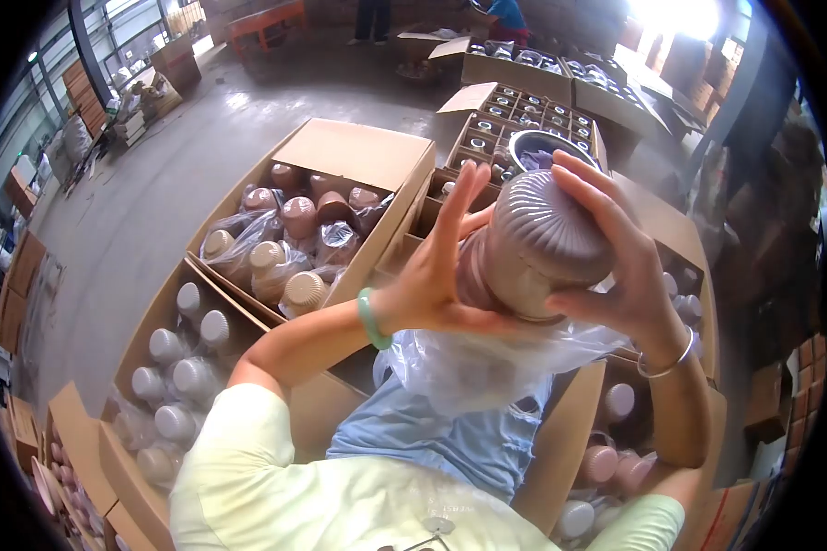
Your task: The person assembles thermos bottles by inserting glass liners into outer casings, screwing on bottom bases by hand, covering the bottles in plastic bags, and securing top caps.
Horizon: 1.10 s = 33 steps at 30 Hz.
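A mauve ribbed jar [547,225] is held up in front of my chest, tilted, with its fluted end facing up. My right hand [620,243] grips it from the right, fingers over the top and thumb along the near side. My left hand [441,266] cups its left side, fingers raised and thumb low along it. Both hands are around the jar, and some left fingertips are hidden behind it. Thin clear plastic wrap [473,367] hangs just below the jar, over my lap.
An open carton [363,147] at left holds pinkish ribbed jars in plastic; a nearer carton [142,331] holds whitish ones. More jars [600,464] stand in a carton at right. Behind the hands are a divided carton [487,101] and a metal bowl [522,147]. People stand farther back.
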Motion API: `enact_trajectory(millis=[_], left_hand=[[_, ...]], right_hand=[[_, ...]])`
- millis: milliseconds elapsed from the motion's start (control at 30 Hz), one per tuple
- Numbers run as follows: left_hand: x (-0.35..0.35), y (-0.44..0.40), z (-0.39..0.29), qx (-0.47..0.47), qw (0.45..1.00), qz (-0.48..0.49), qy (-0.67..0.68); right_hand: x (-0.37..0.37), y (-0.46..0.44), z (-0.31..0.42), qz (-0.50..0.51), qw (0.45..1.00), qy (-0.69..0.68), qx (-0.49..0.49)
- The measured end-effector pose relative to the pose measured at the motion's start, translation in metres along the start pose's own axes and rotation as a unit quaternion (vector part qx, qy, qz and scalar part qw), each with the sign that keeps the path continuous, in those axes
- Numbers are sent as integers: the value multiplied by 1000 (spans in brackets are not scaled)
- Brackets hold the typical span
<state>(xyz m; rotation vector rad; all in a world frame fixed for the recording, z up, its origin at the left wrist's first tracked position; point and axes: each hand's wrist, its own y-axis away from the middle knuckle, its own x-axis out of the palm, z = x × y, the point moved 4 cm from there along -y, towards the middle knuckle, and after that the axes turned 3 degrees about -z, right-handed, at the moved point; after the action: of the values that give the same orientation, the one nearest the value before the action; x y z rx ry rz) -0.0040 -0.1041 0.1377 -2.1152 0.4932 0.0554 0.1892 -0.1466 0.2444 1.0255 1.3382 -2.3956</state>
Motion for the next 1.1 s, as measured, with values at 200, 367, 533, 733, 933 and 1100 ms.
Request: enact_trajectory(millis=[200,367,533,733,933,1100], left_hand=[[-13,56,23,-80,995,64,-18],[-2,65,-33,63,977,-27,-202],[7,65,-50,63,966,77,-237],[9,61,-45,113,979,3,-169],[24,70,-31,69,988,-17,-135],[15,72,-17,3,998,6,-58]], right_hand=[[3,3,-15,14,995,-92,-27],[11,-4,19,53,995,69,46],[10,-4,22,117,982,133,57],[-16,-33,43,239,935,255,56],[0,-52,51,300,904,287,103],[-7,-40,30,360,928,85,-49]])
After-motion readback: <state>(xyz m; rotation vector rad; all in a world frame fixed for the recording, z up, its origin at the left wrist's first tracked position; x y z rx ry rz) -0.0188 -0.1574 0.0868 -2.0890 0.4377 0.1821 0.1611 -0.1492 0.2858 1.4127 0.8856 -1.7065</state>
